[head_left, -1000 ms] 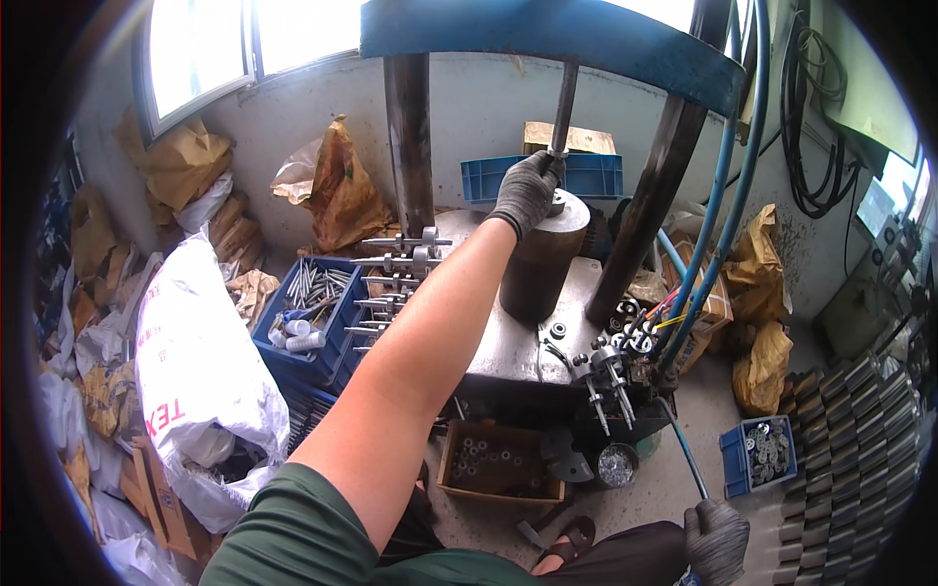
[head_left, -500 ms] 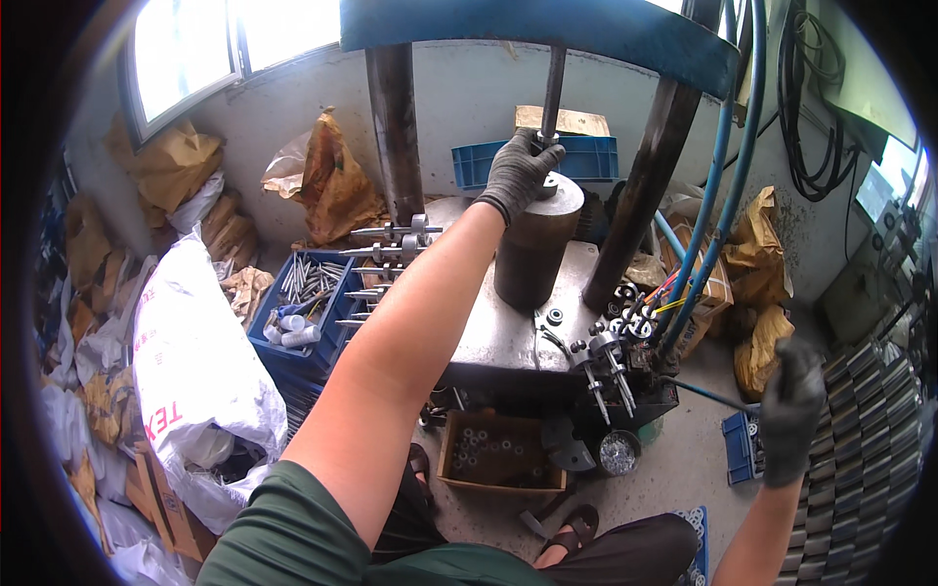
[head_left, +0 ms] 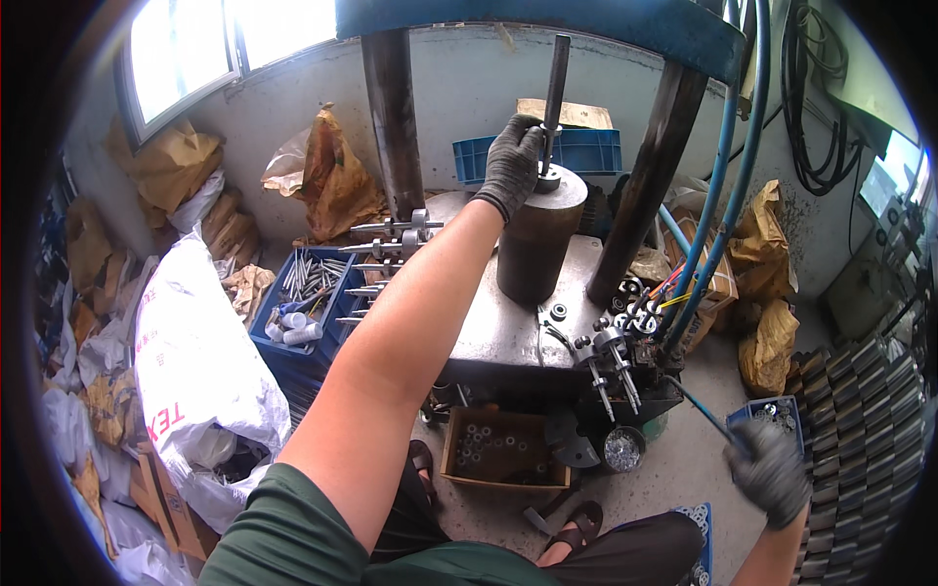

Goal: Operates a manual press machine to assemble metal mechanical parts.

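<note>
My left hand point(head_left: 514, 164), in a grey glove, reaches far forward and closes on an upright metal shaft point(head_left: 556, 83). A light collar sits around this shaft near my fingertips. The shaft's lower end stands at a dark ring point(head_left: 549, 180) on top of a thick steel cylinder point(head_left: 535, 244). My thumb is mostly hidden. The cylinder rests on the press's metal bed point(head_left: 489, 327), between dark columns and below a blue crossbeam point(head_left: 528, 14). At the lower right my gloved right hand point(head_left: 770, 474) is closed around the end of a long thin lever point(head_left: 699, 402).
Shafts with discs point(head_left: 611, 356) lie at the bed's right edge; others line its left. A blue crate point(head_left: 293, 347) holds metal pins. Below stand a wooden box point(head_left: 503, 454) of rings and a small tin point(head_left: 623, 447). Blue hoses point(head_left: 728, 205) hang right. A white sack point(head_left: 200, 342) stands left.
My right hand has come down and left onto the lever's end. My left hand has shifted slightly up and left at the shaft, and the dark ring shows more clearly.
</note>
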A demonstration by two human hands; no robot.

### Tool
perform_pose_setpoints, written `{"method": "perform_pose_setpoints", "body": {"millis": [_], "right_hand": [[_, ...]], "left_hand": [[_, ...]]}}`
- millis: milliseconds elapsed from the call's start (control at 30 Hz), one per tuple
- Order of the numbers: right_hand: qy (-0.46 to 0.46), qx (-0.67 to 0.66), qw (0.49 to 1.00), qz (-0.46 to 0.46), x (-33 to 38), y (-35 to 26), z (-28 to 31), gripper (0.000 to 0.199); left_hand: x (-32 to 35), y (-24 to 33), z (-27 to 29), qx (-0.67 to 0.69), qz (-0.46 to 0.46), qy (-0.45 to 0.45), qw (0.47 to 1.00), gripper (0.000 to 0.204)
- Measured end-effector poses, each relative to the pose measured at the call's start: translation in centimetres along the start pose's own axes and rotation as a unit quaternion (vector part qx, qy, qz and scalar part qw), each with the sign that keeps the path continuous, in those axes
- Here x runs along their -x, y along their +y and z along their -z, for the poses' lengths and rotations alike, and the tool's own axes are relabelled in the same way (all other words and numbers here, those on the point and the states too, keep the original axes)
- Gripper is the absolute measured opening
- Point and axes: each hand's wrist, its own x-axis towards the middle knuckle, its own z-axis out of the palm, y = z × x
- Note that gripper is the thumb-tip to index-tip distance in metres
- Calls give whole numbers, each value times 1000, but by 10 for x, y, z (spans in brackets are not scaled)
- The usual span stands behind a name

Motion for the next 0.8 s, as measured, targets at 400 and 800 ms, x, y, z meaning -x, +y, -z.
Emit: {"method": "perform_pose_setpoints", "body": {"millis": [400,800], "right_hand": [[-24,67,997,-31,84,-1,-75,16],[-40,93,994,-32,75,-3,-67,20]], "left_hand": [[0,-1,-1,30,33,-56,997,31],[-8,-9,2,15,59,-89,994,29]]}}
